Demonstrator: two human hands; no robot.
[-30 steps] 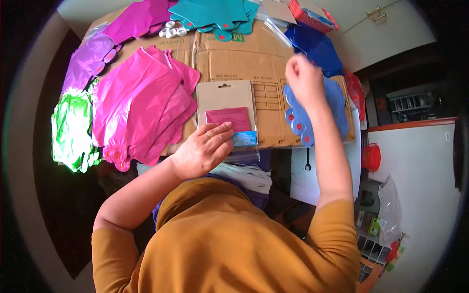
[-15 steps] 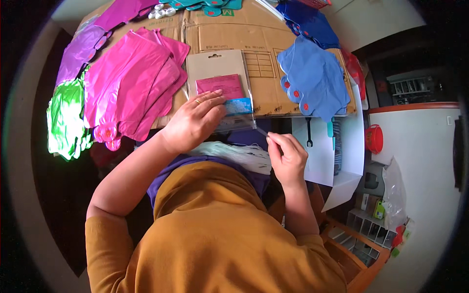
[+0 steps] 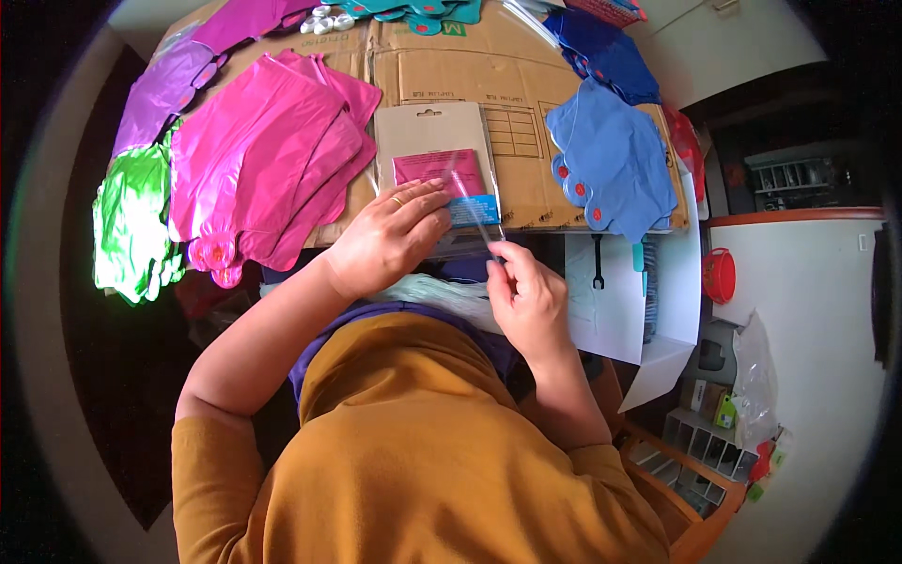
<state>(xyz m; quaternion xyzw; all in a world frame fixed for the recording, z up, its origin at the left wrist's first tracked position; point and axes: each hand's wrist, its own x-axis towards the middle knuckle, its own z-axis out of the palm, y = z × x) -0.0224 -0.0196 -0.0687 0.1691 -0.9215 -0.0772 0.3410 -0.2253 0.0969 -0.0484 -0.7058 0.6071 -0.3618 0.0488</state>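
Near the cardboard's front edge lies a clear plastic bag with a beige hang-hole card. Inside it show a magenta packet and a blue label. My left hand, a ring on one finger, rests with its fingers stretched out across the lower part of the bag. My right hand is closed in a pinch at the bag's lower right corner. From its fingertips a thin clear plastic strip rises over the bag, slightly blurred.
Stacks of pink foil pieces, green foil pieces and blue pieces surround the bag on the cardboard. White strands lie across my lap. An open white box stands below the right edge.
My right hand has moved left, closer to the bag. The strip between its fingers now slants up over the bag. The left hand stays on the bag.
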